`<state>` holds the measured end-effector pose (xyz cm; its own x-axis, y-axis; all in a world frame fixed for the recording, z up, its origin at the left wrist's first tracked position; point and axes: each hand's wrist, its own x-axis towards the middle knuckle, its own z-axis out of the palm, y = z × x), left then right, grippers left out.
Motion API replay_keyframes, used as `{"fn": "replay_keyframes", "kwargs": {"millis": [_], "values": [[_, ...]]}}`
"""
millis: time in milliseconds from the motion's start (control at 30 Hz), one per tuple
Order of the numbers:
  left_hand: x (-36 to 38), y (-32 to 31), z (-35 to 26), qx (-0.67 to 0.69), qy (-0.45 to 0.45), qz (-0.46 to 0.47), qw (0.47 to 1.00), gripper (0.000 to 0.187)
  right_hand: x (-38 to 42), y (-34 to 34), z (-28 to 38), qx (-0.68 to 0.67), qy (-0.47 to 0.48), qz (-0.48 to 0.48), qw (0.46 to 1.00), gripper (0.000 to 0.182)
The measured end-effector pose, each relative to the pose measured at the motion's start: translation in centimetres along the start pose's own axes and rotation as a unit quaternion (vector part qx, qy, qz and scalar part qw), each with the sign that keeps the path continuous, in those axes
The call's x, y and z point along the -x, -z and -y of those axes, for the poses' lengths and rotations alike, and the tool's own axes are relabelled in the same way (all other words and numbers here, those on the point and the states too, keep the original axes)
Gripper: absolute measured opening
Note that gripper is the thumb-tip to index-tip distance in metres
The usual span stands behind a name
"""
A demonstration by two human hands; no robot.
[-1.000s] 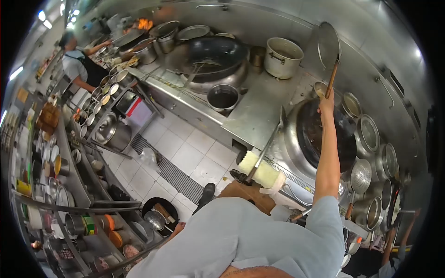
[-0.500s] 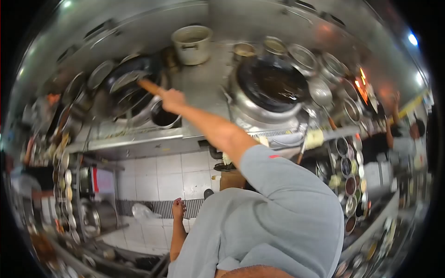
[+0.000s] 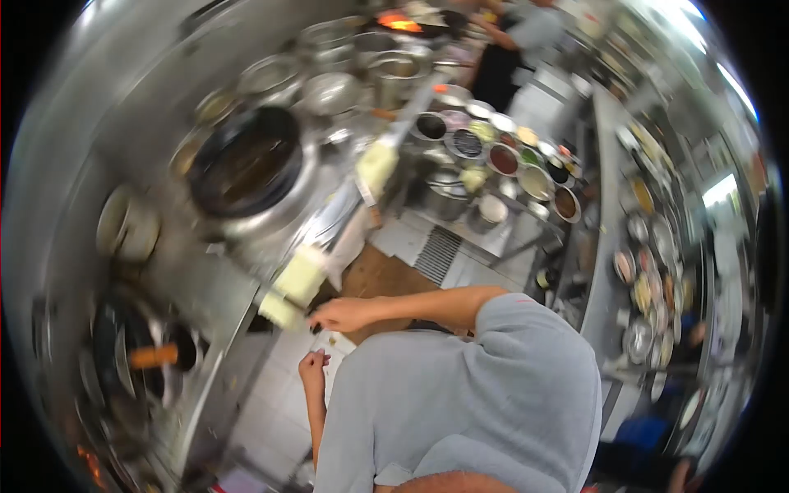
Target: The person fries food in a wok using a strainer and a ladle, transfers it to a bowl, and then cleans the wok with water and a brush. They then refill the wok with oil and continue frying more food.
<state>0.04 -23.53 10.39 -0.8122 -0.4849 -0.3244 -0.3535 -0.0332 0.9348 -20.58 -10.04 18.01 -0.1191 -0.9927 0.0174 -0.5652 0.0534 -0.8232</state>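
Note:
My right hand (image 3: 343, 314) is at the counter's front edge, fingers curled together beside a pale yellow cloth (image 3: 297, 283). A small dark thing shows at its fingertips; I cannot tell what it is. Lower down, my left hand (image 3: 313, 363) hangs over the tiled floor with its fingers curled and nothing visible in them. At the left, a wooden handle (image 3: 154, 356) sticks out over a dark wok (image 3: 107, 337). Another dark wok (image 3: 283, 148) with brown liquid in it sits on a round steel burner ring.
A large pot (image 3: 129, 223) stands at the back of the counter. Several bowls of ingredients (image 3: 503, 160) crowd a stand to the right. Farther off, a person (image 3: 526, 41) works near a flame (image 3: 400, 22). A long steel counter (image 3: 604, 164) runs along the right.
My right hand has let go of the wooden handle and drawn back to the yellow cloth at the counter edge. The view has swung to the right. My left hand's fingers look more curled.

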Motion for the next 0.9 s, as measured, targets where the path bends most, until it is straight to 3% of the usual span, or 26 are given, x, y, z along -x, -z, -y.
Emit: {"fn": "replay_keyframes", "kwargs": {"millis": [67, 133, 167, 200, 233, 300, 333, 367, 400, 467, 500, 600, 733, 800, 900], "values": [[-3.2, -3.3, -3.1, -0.036, -0.044, 0.056, 0.997, 0.040, 11.1, 1.3, -4.6, 0.055, -0.064, -0.080, 0.993, 0.039], [-5.4, -6.4, -5.9, -0.072, -0.063, 0.088, 0.992, 0.040, 21.7, 2.6, -7.2, 0.117, -0.237, -0.109, 0.958, 0.042], [-6.6, -8.8, -7.7, -0.114, -0.096, 0.104, 0.983, 0.040, 26.3, 3.4, -8.0, 0.152, -0.302, -0.127, 0.932, 0.044], [-6.9, -11.7, -10.9, -0.122, -0.114, 0.119, 0.979, 0.038, 29.6, 6.7, -4.6, 0.134, -0.402, -0.083, 0.902, 0.046], [-6.9, -14.3, -14.4, -0.134, -0.129, 0.141, 0.972, 0.036, 33.7, 6.4, -6.1, 0.074, -0.488, -0.158, 0.855, 0.047], [-8.4, -19.5, -18.6, -0.069, -0.168, 0.212, 0.960, 0.033, 41.3, 5.9, -8.1, 0.142, -0.567, -0.243, 0.774, 0.047], [-9.3, -22.0, -20.8, -0.113, -0.279, 0.229, 0.926, 0.030, 44.3, 5.8, -7.7, 0.152, -0.573, -0.306, 0.745, 0.046], [-10.0, -24.6, -22.9, -0.124, -0.289, 0.240, 0.918, 0.030, 47.0, 4.9, -6.6, 0.160, -0.588, -0.372, 0.701, 0.046], [-13.1, -27.0, -22.8, -0.134, -0.393, 0.257, 0.873, 0.026, 49.0, 4.0, -5.6, 0.148, -0.601, -0.411, 0.669, 0.046], [-11.4, -31.8, -29.1, -0.065, -0.251, 0.384, 0.886, 0.017, 51.6, 1.1, -2.7, 0.126, -0.631, -0.468, 0.607, 0.046], [-12.2, -35.0, -30.7, -0.078, -0.379, 0.401, 0.830, 0.016, 52.4, 0.4, -1.2, 0.115, -0.643, -0.484, 0.582, 0.046], [-10.0, -42.6, -37.1, -0.105, -0.402, 0.489, 0.767, 0.016, 52.1, -3.4, 2.7, 0.070, -0.657, -0.526, 0.535, 0.045], [-2.7, -50.6, -42.8, -0.126, -0.518, 0.554, 0.640, 0.020, 52.6, -13.3, 5.4, 0.017, -0.686, -0.542, 0.485, 0.043], [1.9, -54.1, -44.4, -0.127, -0.572, 0.567, 0.579, 0.022, 52.0, -16.6, 6.5, -0.013, -0.689, -0.568, 0.451, 0.043], [8.3, -59.5, -43.8, -0.126, -0.558, 0.656, 0.492, 0.023, 51.9, -20.1, 7.1, -0.018, -0.679, -0.623, 0.387, 0.041]]}}
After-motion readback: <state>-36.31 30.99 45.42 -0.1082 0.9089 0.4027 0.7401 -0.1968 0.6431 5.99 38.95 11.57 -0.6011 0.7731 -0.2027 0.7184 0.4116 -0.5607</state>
